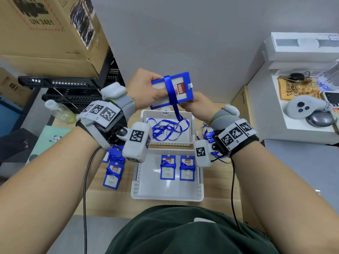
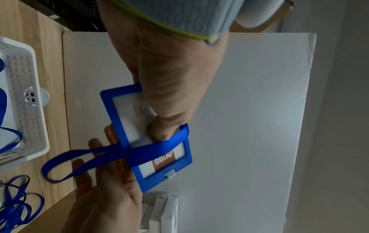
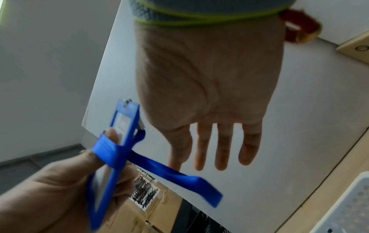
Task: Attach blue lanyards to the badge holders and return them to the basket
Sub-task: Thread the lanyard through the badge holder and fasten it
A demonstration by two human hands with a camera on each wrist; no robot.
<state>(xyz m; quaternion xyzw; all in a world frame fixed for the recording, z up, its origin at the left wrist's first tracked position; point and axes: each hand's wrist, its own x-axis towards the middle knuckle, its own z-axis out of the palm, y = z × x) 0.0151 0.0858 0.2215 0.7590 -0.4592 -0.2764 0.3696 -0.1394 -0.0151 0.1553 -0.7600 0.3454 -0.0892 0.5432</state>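
Note:
My left hand (image 1: 145, 88) holds a blue badge holder (image 1: 180, 88) up above the baskets, its thumb on the card front. A blue lanyard (image 1: 169, 88) is wound round the middle of the holder, and its loop hangs down toward the far basket (image 1: 190, 116). In the left wrist view the thumb pins the lanyard (image 2: 155, 148) against the badge holder (image 2: 127, 119). My right hand (image 1: 198, 107) is at the holder's lower right corner. In the right wrist view, the right hand (image 3: 209, 94) has straight fingers beside the lanyard loop (image 3: 169, 173).
The near white basket (image 1: 167, 197) holds two wrapped badges (image 1: 167, 167). The far basket holds loose lanyards (image 1: 165, 129). More wrapped badges (image 1: 112, 173) lie left of the baskets, more lanyards (image 1: 208, 134) to the right. A bottle (image 1: 58, 111), cardboard boxes (image 1: 45, 33) and white boxes (image 1: 300, 46) surround the table.

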